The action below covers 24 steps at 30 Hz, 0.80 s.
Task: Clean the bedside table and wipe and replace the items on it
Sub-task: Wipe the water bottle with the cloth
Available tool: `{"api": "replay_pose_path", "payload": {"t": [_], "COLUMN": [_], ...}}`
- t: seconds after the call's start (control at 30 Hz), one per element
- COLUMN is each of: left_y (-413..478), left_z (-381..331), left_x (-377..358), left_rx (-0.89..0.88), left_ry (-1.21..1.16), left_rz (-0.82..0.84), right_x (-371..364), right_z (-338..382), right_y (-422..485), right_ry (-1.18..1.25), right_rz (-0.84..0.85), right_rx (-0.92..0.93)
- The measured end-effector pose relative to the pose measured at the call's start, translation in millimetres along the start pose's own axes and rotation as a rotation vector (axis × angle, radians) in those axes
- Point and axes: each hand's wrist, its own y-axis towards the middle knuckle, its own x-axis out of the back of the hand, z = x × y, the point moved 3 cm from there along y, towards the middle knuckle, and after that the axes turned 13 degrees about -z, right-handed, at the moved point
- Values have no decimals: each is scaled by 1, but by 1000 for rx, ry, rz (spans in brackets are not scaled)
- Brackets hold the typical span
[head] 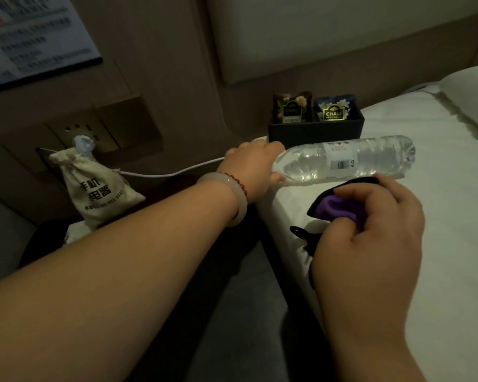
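Note:
My left hand grips the neck end of a clear plastic water bottle and holds it sideways just above the white bed. Below the bottle, my right hand is closed on a purple cloth with a black edge, bunched over the bed's edge. A black box holding two tea sachets sits on the bed behind the bottle. On the dark bedside table at the left stands a cream drawstring bag with printed characters.
A white cable runs from a plug in the wall socket panel toward the bed. A printed notice hangs on the wall at top left. The padded headboard and a pillow lie at the right.

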Motion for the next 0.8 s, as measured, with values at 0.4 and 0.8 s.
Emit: {"api": "replay_pose_path", "payload": {"t": [0.4,0.8], "left_y": [-92,-270], "left_z": [39,96], "left_x": [80,121], "left_rx": [307,705], "left_ry": [-594,-551], "left_rz": [-432,-622], "right_x": [3,-34], "right_z": [11,67], "right_y": [-3,-101], "right_ry": [40,328], "right_rz": [-71,477], "right_rx": [133,290]}}
